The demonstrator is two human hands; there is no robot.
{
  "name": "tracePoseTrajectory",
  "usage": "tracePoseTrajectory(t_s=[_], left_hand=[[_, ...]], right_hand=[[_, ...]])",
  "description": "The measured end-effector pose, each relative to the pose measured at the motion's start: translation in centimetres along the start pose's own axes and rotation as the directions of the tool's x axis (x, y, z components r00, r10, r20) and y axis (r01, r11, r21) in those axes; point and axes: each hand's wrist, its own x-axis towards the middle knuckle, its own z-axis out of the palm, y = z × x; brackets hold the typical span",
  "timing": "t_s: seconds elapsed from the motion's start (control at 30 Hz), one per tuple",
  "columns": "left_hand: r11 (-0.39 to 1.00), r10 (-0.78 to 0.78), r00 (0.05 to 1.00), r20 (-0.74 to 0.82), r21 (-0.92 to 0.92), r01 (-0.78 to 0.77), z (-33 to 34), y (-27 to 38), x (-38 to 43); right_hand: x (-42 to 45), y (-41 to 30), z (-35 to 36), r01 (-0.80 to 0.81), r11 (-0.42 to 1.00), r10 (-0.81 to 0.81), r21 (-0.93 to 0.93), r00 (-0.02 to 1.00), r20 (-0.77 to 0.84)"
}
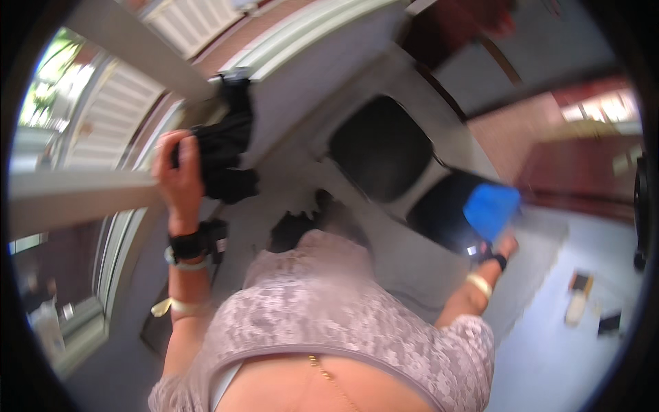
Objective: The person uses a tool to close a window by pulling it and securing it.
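Observation:
My left hand point(177, 170) is raised at the window, fingers curled beside the inner end of a pale window bar point(82, 193). Against that hand hangs a black fabric item point(226, 149), possibly a bag or garment; whether my fingers grip it, the bar or neither is unclear. Low on the right, my right hand point(507, 245) holds a bright blue cloth point(491, 210), blurred by motion. The cloth appears over the seat of a black chair point(437, 206), whose dark backrest point(382, 148) stands nearer the wall.
A pale blue tabletop point(540, 329) on the right bears a phone-like dark object point(610, 323) and another small item point(575, 308). Dark red furniture point(576, 165) stands beyond the chair. Below the window runs a grey wall point(319, 77).

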Motion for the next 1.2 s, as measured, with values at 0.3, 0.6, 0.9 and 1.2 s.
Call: tracePoseTrajectory(t_s=[0.3,0.6,0.9,1.2], left_hand=[[0.994,0.099,0.995,-0.009,0.05,-0.098,-0.9,3.3,-3.0],[0.997,-0.046,0.999,0.011,0.056,0.045,-4.9,3.5,-8.1],[0.993,-0.118,0.99,-0.075,-0.024,0.116,-6.9,2.8,-11.6],[0.992,-0.119,0.992,-0.029,0.031,0.12,-7.9,2.2,-11.4]], right_hand=[[-9.9,-43.7,7.0,0.227,0.745,-0.547,0.627,0.746,0.38],[-35.1,-73.9,8.2,0.024,-0.047,-0.95,0.999,0.308,-0.052],[-41.8,-78.4,10.3,0.466,0.083,-0.864,0.881,0.474,-0.169],[-40.9,-79.5,9.8,0.334,0.106,-0.906,0.936,0.42,-0.047]])
